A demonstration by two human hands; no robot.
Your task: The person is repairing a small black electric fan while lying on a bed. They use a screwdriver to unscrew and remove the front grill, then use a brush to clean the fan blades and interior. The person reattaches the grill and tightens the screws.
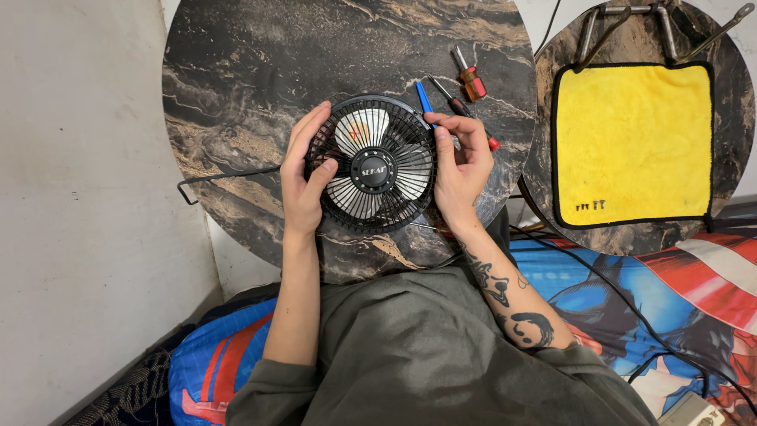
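A small black desk fan (372, 164) with a wire grille and pale blades lies face up on a round dark marble-patterned table (252, 71). My left hand (303, 177) grips the fan's left rim, thumb over the grille. My right hand (460, 162) holds its right rim, fingers curled at the upper edge. Just behind the fan lie a blue-handled tool (424, 99), a thin black and red screwdriver (457, 106) and a short orange-handled screwdriver (471, 79). The fan's thin black wire stand (225, 175) sticks out to the left.
A second round table (729, 118) at the right carries a yellow cloth (631, 134) with several small screws (590, 206) on its lower edge and metal tools (623, 20) at the back. Black cables (607, 284) run over a colourful blanket (694, 276). A pale wall (79, 197) stands left.
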